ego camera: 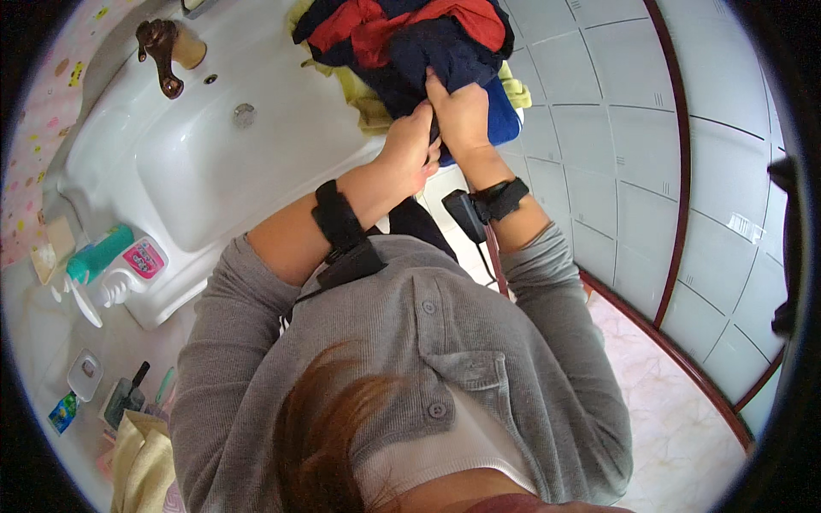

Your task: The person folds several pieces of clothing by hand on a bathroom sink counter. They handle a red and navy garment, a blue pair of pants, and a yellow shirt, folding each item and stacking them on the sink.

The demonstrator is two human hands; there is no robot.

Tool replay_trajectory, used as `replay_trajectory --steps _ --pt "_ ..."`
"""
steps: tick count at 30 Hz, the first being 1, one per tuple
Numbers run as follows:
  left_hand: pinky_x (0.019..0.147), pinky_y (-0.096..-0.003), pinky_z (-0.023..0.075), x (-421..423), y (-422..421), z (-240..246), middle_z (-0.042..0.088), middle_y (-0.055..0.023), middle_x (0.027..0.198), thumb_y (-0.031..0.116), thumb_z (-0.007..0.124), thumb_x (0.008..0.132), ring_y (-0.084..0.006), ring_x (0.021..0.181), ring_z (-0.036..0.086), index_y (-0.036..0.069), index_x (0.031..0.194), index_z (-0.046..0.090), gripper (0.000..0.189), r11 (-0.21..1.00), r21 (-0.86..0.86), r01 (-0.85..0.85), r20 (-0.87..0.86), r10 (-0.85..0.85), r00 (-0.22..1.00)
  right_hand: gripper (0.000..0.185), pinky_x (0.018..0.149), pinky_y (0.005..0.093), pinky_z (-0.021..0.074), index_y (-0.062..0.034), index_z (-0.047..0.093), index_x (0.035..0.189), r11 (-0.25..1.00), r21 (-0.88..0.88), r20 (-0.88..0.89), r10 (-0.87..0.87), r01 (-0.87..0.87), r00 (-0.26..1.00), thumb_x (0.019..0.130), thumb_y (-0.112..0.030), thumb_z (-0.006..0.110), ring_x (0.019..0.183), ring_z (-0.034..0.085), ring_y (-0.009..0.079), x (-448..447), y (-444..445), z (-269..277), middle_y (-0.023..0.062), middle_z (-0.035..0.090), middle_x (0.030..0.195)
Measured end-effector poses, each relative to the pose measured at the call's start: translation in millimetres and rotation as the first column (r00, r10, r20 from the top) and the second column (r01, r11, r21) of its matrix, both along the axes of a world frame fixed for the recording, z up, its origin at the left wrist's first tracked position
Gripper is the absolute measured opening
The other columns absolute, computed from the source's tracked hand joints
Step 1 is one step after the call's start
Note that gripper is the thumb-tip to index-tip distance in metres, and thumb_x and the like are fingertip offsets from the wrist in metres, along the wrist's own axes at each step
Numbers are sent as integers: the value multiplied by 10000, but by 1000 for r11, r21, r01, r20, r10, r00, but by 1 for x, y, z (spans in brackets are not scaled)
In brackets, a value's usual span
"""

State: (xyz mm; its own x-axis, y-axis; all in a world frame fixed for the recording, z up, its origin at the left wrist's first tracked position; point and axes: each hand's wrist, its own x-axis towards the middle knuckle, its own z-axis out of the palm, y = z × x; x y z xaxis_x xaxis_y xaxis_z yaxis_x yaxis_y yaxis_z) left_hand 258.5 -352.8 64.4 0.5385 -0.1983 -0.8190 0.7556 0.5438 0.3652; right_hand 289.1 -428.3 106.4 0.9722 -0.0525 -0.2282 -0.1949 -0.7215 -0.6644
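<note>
A navy garment (442, 51) with red parts (369, 32) lies bunched over the right end of the white washbasin. My left hand (410, 144) is closed around a dark, gathered fold of it. Beside it, almost touching, my right hand (463, 118) grips the same cloth, its thumb stretched along the fabric. Yellow-green cloth (369, 109) shows under the garment on the basin side. A blue piece (505, 122) sticks out beneath it by my right hand. What supports the pile is mostly hidden.
The washbasin (211, 141) has a bronze-coloured faucet (168, 77) at its back. A green bottle (99, 251) and a white bottle with a pink label (144, 256) lie at its left corner. A yellowish towel (144, 458) hangs lower left. A tiled partition (596, 141) stands close on the right.
</note>
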Motion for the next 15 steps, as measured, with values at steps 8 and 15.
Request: replay_trajectory --steps 8,15 --pt "540 -333 423 5 1 -37 555 -31 789 343 535 904 -172 628 526 135 899 560 209 996 26 -82 53 80 995 391 801 489 491 52 681 698 993 65 67 -101 97 993 760 -333 652 804 617 463 -12 5 -30 347 594 753" --pt "701 -361 494 -13 40 -5 641 -88 893 372 574 898 -228 813 627 94 1109 570 349 996 72 -59 437 22 899 216 610 340 489 7 669 875 804 533 -33 -289 262 957 842 -203 633 664 655 223 4 -29 -26 127 683 800"
